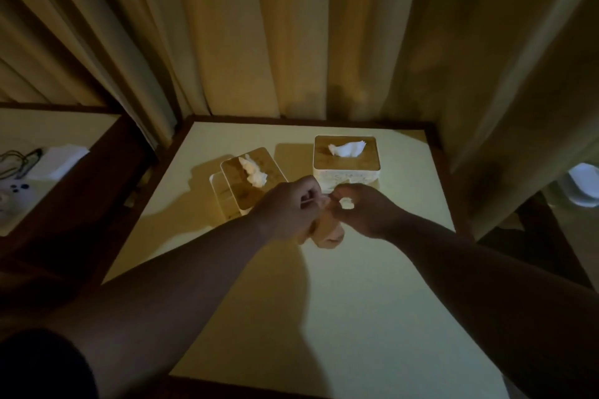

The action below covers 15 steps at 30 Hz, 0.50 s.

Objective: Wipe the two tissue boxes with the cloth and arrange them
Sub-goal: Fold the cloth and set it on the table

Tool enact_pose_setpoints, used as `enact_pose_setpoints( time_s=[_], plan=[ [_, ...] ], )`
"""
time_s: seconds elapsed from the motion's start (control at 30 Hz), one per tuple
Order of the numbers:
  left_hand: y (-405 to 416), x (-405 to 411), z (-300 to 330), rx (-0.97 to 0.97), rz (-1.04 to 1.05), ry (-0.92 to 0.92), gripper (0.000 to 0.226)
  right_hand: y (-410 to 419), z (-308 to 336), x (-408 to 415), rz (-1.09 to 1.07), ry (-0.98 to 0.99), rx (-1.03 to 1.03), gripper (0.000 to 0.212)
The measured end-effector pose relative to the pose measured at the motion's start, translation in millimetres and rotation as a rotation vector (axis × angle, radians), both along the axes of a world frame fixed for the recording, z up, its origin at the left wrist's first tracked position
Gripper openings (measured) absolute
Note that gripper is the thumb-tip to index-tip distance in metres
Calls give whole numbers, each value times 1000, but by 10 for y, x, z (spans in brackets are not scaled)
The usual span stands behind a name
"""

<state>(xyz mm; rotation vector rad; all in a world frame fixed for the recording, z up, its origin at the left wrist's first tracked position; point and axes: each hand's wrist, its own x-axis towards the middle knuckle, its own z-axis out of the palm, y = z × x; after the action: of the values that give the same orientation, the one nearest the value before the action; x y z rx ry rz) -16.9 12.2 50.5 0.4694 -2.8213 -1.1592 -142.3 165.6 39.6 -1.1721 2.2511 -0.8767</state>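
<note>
Both hands, left (288, 207) and right (363, 209), pinched the cloth (327, 230) above the counter (356, 301); wiping seemingly not begun; next, probably the nearer box (249, 185).

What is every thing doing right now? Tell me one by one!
Left tissue box: on the table, turned askew, tissue sticking out the top.
Right tissue box: on the table, set straight, tissue sticking out the top.
Cloth: bunched up, held above the table, hanging below the hands.
Left hand: fingers curled, gripping the cloth.
Right hand: pinching the cloth.
Table: holding both boxes.
Curtains: drawn shut behind the table.
</note>
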Motion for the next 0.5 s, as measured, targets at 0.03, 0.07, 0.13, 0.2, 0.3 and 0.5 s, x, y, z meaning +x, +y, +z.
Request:
enact_pose_setpoints(
  time_s=[0.03, 0.07, 0.13, 0.2, 0.3, 0.5],
  plan=[
    [-14, 16, 58, -1, -2, 5, 8, 18, 90, -21, -8, 32, -18, 7],
    [-29, 32, 114, 0, -1, 14, 7, 40, 167, -45, -10, 63, -34, 5],
    [-41, 68, 252, 34, 29, 53, 3, 109, 348, -84, 5, 136, -34, 3],
    [-44, 97, 413, 68, 73, 119, 3, 193, 468, -112, 49, 176, 10, 2],
    [-55, 122, 629, 44, 117, 179, 4, 317, 591, -138, 108, 222, 77, 8],
    [-102, 200, 873, -33, 156, 251, 14, 548, 713, -314, 42, 164, 125, 15]
  ],
)
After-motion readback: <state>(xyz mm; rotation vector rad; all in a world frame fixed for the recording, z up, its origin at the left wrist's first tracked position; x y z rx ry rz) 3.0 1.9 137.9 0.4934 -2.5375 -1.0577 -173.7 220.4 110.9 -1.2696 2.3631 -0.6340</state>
